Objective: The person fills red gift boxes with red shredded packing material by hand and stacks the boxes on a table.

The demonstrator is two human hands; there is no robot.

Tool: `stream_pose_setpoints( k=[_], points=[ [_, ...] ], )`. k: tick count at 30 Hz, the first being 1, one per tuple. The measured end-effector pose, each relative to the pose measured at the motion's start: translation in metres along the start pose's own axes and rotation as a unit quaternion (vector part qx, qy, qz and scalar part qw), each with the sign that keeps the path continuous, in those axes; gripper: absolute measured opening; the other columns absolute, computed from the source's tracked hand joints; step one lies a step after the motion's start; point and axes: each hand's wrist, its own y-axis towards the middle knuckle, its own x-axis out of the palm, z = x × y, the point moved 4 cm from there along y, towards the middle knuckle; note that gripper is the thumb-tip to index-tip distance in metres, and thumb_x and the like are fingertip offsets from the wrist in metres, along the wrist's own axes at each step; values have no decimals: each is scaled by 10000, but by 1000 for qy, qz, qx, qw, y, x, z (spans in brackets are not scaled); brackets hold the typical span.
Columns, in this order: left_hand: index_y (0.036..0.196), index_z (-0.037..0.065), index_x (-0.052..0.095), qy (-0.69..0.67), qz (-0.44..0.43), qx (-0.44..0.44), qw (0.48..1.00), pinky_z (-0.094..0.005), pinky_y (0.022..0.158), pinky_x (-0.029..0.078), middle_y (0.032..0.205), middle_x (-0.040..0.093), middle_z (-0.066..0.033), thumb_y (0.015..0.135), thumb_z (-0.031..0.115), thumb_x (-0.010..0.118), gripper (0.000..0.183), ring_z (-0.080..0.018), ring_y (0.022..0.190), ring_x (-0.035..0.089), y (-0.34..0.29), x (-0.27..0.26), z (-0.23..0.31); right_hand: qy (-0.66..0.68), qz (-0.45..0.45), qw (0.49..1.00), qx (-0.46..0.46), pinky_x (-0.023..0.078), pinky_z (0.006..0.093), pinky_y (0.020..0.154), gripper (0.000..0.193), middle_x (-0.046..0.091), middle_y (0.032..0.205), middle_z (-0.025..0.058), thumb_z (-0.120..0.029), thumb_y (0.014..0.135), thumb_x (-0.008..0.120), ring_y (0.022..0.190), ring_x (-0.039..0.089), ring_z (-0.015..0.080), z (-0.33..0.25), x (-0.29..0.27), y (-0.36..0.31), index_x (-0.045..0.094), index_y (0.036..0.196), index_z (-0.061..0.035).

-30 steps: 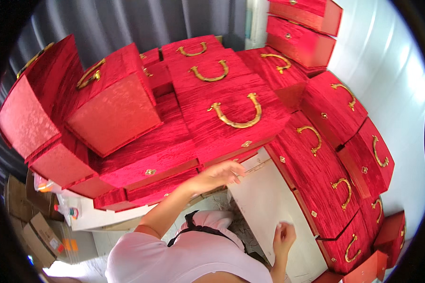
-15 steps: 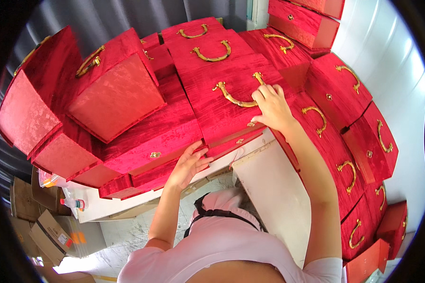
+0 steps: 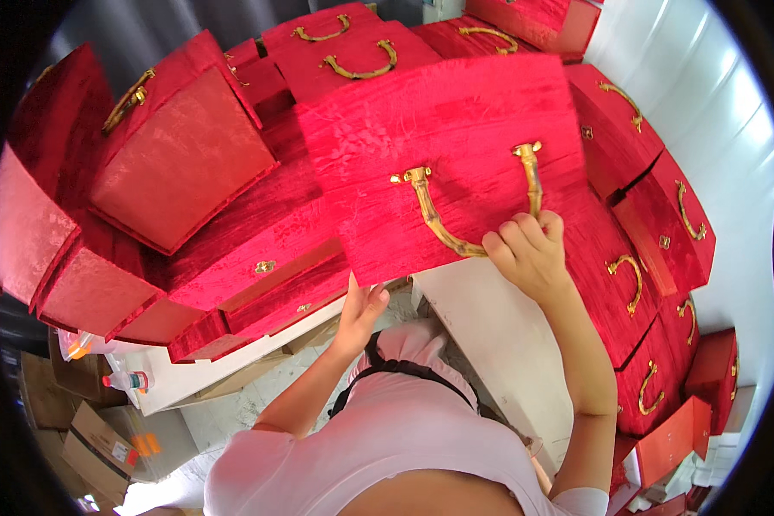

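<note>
My right hand (image 3: 529,258) is closed round the curved bamboo-style handle (image 3: 434,219) of a red velvety box (image 3: 365,185). The box is raised and tilted in front of me, its handle side facing up. Gold-coloured fittings join the handle to it. My left hand (image 3: 359,322) is at the box's lower left corner, thumb and fingers apart. Some of its fingertips pass behind the box edge, so I cannot tell how firmly they touch it.
Similar red boxes (image 3: 181,155) are stacked on the left, and more boxes (image 3: 623,275) stand on the right. A white table (image 3: 490,331) runs beside me. A small bottle (image 3: 127,380) lies at the left table edge, above cardboard boxes (image 3: 95,451).
The box has come up off the stack and toward me, lifted by its handle in my right hand. My left hand has moved slightly right, to the box's corner.
</note>
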Motion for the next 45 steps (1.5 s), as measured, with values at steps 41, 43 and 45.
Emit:
stream_pose_setpoints(
  k=[41, 43, 45],
  points=[
    [875, -105, 542, 477, -309, 43, 822, -333, 628, 470, 834, 596, -213, 759, 207, 693, 365, -210, 723, 582, 40, 48, -179, -186, -152, 805, 543, 336, 297, 645, 160, 427, 757, 2, -174, 704, 518, 740, 461, 142, -165, -44, -204, 532, 851, -112],
    [933, -109, 536, 451, -358, -10, 818, -338, 639, 471, 889, 594, -232, 731, 209, 715, 418, -220, 753, 586, 46, 49, -189, -159, -140, 809, 548, 378, 314, 695, 216, 498, 843, 11, -163, 711, 532, 819, 499, 166, -164, -51, -210, 556, 921, -114],
    [983, -109, 531, 451, -385, -25, 805, -346, 670, 471, 938, 592, -246, 701, 212, 736, 474, -240, 795, 589, 53, 47, -192, -155, -85, 824, 538, 399, 330, 722, 243, 530, 905, 21, -153, 713, 545, 870, 514, 185, -165, -65, -209, 569, 953, -119]
  ],
)
